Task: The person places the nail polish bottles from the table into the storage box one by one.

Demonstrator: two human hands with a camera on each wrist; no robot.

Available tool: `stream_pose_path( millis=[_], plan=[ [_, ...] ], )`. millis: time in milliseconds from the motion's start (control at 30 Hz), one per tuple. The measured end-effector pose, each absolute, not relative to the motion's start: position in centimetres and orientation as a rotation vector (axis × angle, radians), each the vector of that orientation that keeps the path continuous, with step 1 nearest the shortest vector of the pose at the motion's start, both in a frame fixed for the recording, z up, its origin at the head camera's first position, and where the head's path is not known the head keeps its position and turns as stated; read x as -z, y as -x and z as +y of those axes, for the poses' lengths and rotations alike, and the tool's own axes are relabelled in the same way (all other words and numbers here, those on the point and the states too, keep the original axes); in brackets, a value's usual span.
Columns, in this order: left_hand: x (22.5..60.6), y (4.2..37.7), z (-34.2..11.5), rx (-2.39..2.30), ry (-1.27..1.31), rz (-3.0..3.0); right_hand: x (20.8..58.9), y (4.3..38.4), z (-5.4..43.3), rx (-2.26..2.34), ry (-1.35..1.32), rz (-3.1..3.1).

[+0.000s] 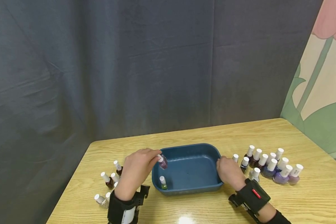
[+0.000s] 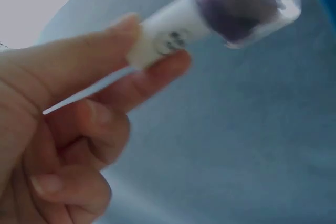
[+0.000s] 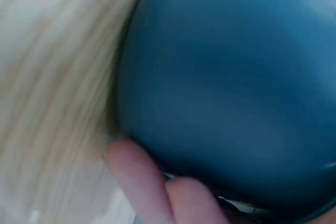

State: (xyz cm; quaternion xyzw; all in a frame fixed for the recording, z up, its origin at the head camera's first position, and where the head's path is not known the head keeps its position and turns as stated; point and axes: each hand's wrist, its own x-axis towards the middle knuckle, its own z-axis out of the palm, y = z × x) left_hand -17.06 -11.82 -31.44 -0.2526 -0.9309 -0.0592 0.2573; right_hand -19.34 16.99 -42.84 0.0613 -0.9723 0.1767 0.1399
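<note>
My left hand (image 1: 140, 169) pinches, between thumb and a fingertip, the printed white cylindrical cap (image 2: 170, 32) of a rounded glass bottle of purple nail polish (image 1: 163, 162). In the head view that bottle is over the left end of a dark-blue, round-cornered rectangular tray (image 1: 193, 171); its long axis slants, cap up at my fingers, glass body down and to the right of them, toward the tray's floor. How high above the floor, I can't tell. Nearer to me, inside the tray, a white-capped bottle of green polish (image 1: 163, 183) stands by the left wall. My right hand (image 1: 230, 171) grips the tray's right rim, well apart from the purple bottle, so my left is the nearer one
</note>
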Motion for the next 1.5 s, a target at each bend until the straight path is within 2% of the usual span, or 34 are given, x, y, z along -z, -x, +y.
stream_pose_path(
  millis=[667, 1500],
  plan=[
    [34.6, 18.3, -9.0, 0.067, 1.01, -2.714, 42.0, 19.0, 16.8, -0.506, -0.181, -2.872],
    [35.4, 18.7, -9.2, 0.054, 0.985, -2.851, 41.9, 19.2, 16.8, -0.533, -0.164, -2.89]
  ],
)
